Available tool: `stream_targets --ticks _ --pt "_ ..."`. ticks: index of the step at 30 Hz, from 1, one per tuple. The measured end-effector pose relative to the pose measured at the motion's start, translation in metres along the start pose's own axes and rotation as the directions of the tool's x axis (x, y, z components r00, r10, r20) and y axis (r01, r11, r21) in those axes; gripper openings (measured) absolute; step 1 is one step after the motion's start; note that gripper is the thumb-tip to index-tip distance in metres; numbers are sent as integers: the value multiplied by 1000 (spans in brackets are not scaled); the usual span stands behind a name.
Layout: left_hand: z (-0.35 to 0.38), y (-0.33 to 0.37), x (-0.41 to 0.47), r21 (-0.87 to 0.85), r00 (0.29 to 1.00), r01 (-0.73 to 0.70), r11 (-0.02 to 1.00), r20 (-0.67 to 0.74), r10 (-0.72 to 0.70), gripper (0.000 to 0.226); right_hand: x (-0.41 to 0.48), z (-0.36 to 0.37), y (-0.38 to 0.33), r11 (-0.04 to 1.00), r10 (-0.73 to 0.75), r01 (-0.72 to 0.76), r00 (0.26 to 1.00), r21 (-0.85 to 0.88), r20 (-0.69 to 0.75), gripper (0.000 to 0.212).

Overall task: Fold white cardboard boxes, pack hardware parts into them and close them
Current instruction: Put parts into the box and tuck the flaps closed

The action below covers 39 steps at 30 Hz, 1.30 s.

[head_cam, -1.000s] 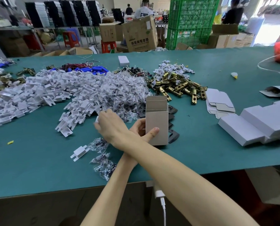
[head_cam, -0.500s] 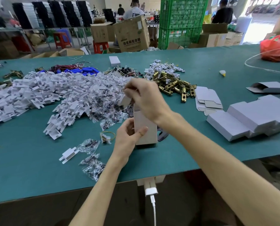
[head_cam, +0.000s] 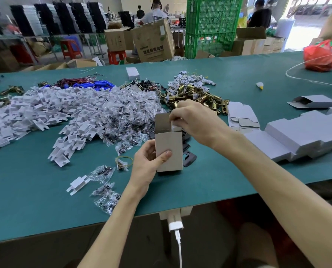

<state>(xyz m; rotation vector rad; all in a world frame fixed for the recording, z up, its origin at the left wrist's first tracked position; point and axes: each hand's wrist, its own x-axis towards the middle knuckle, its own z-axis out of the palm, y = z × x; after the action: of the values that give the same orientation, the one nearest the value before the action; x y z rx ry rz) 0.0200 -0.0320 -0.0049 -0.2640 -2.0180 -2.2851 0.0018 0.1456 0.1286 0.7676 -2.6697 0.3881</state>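
Observation:
A small cardboard box [head_cam: 169,149] stands upright on the green table [head_cam: 26,200], its top flap open. My left hand [head_cam: 147,163] grips its lower left side, thumb across the front. My right hand [head_cam: 196,120] is over the open mouth and pinches a white plastic part [head_cam: 175,128] that sits partly inside the box. Black flat parts [head_cam: 189,158] lie just behind the box on the right.
A heap of white plastic parts [head_cam: 35,113], bagged screws [head_cam: 126,120] and brass latches [head_cam: 198,95] spreads across the table. Flat box blanks [head_cam: 240,115] and folded white boxes [head_cam: 300,138] lie to the right. Loose screw bags [head_cam: 105,198] sit near the front edge.
My right hand went from the left of the box, across the pile, to the box mouth carrying a white part, which is now going in. The left hand kept hold of the box.

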Motion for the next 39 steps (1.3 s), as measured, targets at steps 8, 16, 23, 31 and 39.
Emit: stream_targets --ticks 8,16,23,31,39 --pt "1 1 0 -25 1000 3 1000 -4 -4 40 -2 8 -1 998 58 -58 998 2 32 11" --pt "1 -1 1 -45 999 4 999 -49 -6 42 -13 22 12 976 173 -141 964 165 -203 16" --pt "-2 -3 3 -90 990 24 996 -140 -36 41 -34 61 36 921 320 -355 925 164 202 16" --pt "-2 -4 4 -61 988 27 998 -152 -36 33 -61 79 39 921 305 -370 880 123 364 44" --pt "-1 -4 4 -59 986 36 998 -162 -45 34 -67 65 22 957 282 -234 892 -173 353 25"
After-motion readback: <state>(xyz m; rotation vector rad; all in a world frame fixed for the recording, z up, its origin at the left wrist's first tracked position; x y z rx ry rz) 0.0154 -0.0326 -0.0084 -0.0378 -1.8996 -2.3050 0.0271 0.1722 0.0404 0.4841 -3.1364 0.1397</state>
